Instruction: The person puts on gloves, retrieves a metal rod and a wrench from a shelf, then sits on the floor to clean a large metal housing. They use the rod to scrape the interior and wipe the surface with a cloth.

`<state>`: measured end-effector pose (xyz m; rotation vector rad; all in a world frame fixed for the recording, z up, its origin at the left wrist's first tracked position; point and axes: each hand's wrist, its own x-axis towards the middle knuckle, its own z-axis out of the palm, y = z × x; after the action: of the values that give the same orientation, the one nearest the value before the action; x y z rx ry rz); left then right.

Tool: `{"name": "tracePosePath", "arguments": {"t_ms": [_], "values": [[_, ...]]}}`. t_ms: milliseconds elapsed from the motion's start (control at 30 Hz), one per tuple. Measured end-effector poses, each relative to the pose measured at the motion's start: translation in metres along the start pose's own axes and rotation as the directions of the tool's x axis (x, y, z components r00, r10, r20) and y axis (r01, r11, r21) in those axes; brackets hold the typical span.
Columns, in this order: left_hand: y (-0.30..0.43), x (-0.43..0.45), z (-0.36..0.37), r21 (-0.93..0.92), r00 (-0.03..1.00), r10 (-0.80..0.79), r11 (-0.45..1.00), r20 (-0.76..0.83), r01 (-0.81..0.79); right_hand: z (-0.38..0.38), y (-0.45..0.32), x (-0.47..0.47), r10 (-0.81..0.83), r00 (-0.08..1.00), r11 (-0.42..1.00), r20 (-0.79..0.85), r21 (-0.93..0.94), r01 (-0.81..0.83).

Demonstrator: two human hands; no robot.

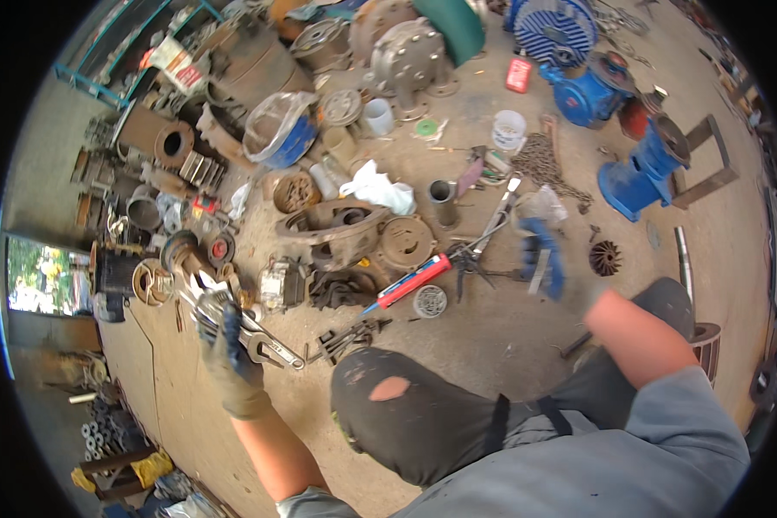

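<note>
My left hand [230, 362], in a grey and dark blue work glove, grips a bundle of metal wrenches [210, 299] at the left, above the concrete floor. An adjustable wrench [281, 346] lies against or just beyond that bundle; whether I hold it too is unclear. On the right, my right hand [547, 259], in a blue glove, is blurred by motion, with a short flat metal piece [539, 272] at its fingers. Between the hands lie a red sealant cartridge gun [414, 281], a small tub of screws or bolts [430, 302] and a black gear puller [469, 262].
Round cast-metal housings [333, 226] and a flanged disc [406, 243] lie ahead. Beyond them are a blue bucket [285, 142] and a rusty chain [540, 162]. Blue pump castings [644, 171] and a finned impeller [605, 258] stand at the right. A dark rag [342, 289] lies near my knee.
</note>
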<state>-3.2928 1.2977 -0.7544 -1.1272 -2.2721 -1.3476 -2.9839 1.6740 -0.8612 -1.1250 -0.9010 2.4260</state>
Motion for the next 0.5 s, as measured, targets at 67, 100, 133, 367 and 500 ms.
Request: {"name": "tracePosePath", "arguments": {"t_ms": [67,100,133,367,500], "values": [[0.077,0.024,0.035,0.139,0.982,0.089,0.984,0.165,-0.113,0.009,0.007,0.007,0.086,0.978,0.993,0.191,0.066,-0.1],[0.108,0.019,0.072,0.025,0.958,-0.083,0.997,0.276,0.079,0.014,0.009,0.007,0.122,0.945,0.978,0.302,0.123,-0.166],[0.134,0.012,0.108,-0.096,0.833,-0.383,0.886,0.399,0.453,0.018,0.01,0.004,0.158,0.935,0.969,0.318,0.131,-0.209],[0.21,-0.061,0.305,-0.042,0.566,-0.584,0.674,0.582,0.738,0.019,0.024,-0.034,-0.023,1.0,0.989,-0.018,0.146,0.026],[0.232,-0.091,0.306,0.124,0.403,-0.622,0.631,0.672,0.766,-0.01,0.033,-0.066,-0.15,0.981,0.989,-0.126,-0.036,0.146]]}}
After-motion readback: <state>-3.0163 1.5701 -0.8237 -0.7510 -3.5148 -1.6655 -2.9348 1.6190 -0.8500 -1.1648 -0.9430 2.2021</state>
